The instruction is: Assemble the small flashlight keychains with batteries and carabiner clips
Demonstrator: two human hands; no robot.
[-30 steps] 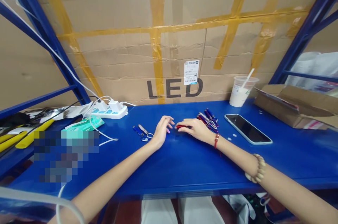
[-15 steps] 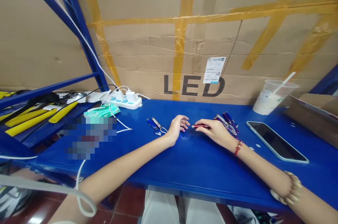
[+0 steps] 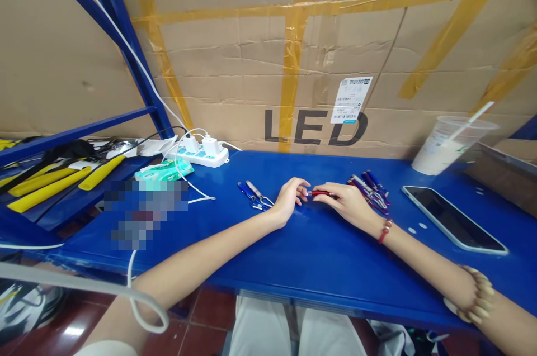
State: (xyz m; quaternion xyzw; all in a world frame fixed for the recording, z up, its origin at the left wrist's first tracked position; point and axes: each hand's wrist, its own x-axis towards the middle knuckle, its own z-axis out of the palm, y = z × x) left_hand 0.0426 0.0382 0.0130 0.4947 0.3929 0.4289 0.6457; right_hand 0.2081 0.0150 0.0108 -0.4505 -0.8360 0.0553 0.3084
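My right hand (image 3: 346, 202) is closed on a slim red metal tube (image 3: 322, 193), which looks like a small keychain penlight, pointing left. In front of its tip, my left hand (image 3: 290, 199) is cupped with loosely curled fingers; whether they touch the tip I cannot tell. A pale bright spot shows by those fingertips. Left of my left hand lie a blue tube (image 3: 245, 190) and a silver tube (image 3: 254, 189) of the same kind, with clips. Behind my right hand is a pile of several blue and dark red tubes (image 3: 373, 184) with metal clips.
A phone (image 3: 455, 219) and a tilted-looking plastic cup with a straw (image 3: 444, 146) are at the right, beside a cardboard box (image 3: 503, 177). On the left are a power strip (image 3: 205, 156), a green packet (image 3: 164, 170) and yellow-handled items (image 3: 54, 188). A white cable (image 3: 145, 311) loops over my left forearm.
My hands have come closer together, so the red tube's tip is now at my left fingertips. The view has shifted slightly.
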